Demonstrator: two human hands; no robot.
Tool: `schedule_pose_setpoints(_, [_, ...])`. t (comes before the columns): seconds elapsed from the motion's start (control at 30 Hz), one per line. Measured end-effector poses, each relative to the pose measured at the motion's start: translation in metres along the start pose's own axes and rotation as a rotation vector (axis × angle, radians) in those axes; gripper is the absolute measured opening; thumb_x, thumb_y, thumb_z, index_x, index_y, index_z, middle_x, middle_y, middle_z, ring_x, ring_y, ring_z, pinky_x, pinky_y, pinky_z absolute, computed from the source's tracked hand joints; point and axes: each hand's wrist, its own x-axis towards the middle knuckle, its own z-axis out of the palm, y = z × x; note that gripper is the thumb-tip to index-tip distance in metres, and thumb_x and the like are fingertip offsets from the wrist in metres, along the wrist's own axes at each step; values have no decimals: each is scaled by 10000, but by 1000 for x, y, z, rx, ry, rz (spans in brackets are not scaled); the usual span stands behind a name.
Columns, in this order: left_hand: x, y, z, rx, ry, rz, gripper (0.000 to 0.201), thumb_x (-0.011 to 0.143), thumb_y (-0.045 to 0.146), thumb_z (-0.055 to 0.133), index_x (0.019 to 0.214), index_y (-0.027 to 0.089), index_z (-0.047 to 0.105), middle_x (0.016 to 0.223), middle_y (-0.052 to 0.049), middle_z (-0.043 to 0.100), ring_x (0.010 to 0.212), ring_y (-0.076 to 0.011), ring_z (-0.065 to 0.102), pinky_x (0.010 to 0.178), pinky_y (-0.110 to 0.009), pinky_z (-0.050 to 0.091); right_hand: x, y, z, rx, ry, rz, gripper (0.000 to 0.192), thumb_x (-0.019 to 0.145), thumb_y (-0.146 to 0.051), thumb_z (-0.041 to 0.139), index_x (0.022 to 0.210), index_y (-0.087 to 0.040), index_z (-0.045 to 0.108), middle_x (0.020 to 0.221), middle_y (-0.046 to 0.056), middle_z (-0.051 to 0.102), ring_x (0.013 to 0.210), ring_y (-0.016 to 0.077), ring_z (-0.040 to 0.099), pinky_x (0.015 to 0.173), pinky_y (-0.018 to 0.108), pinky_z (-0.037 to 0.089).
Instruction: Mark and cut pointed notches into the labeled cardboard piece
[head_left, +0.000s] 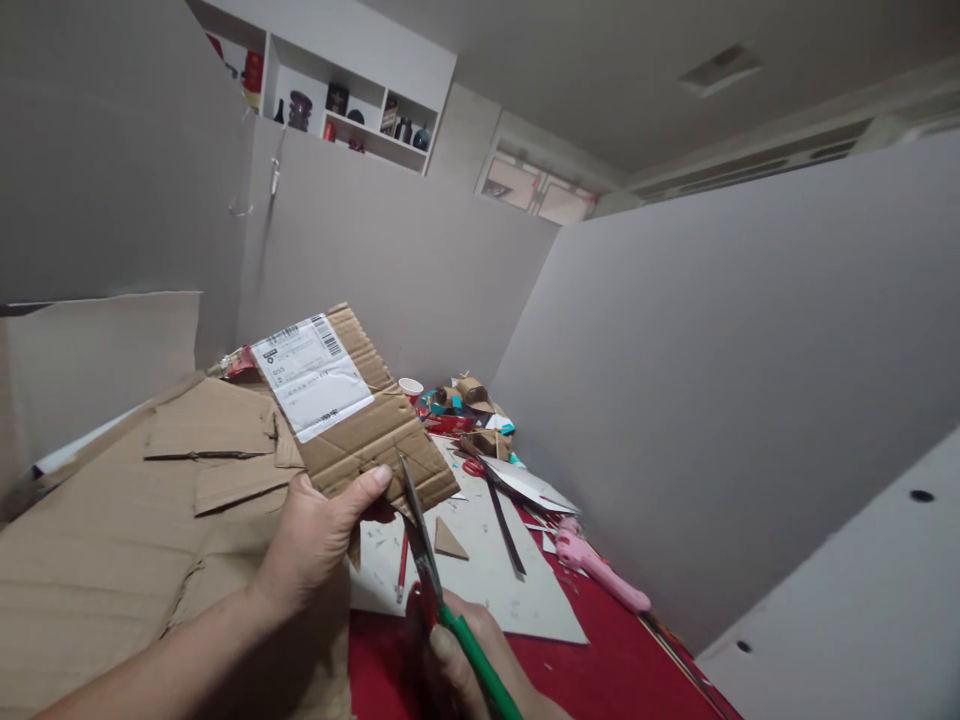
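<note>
My left hand (326, 525) pinches the lower edge of a piece of corrugated cardboard (390, 435), thumb on top. A white shipping label (315, 380) with barcodes is stuck to its upper left part. In my right hand (469, 655) is a pair of scissors (424, 545) with green and red handles. The scissor blades meet the lower edge of the cardboard, one blade lying over its face, just right of my left thumb. Below them, a small cardboard triangle (450, 540) and a red pencil (403, 565) lie on a white board (495, 600).
Large flattened cardboard (97, 560) covers the left side. A pink glue gun (600, 570) rests at the right on the red tabletop (390, 665). Behind are a paper cup (411, 387), cardboard rolls (472, 390) and red-handled scissors (474, 467). Grey partitions (720, 380) surround the table.
</note>
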Motion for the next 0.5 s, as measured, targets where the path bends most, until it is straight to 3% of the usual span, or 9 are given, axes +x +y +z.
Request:
schedule_pose_setpoints(0.3, [1,-5,-2,-12,-21,15,273,574,295,855,727,138,694,580,16,678,484,-111,572,475,-208,503,-1,2,4,50,25,8,537,932,-700,325,746,-212,446,564,-39,360,523,119,346,446,245,300])
schedule_pose_setpoints(0.5, [0,-7,-2,-7,-36,6,270,583,289,868,718,127,699,587,-1,687,501,-126,586,484,-224,515,-2,1,3,61,32,5,555,933,-692,358,829,-179,542,620,-16,431,538,122,371,508,250,358])
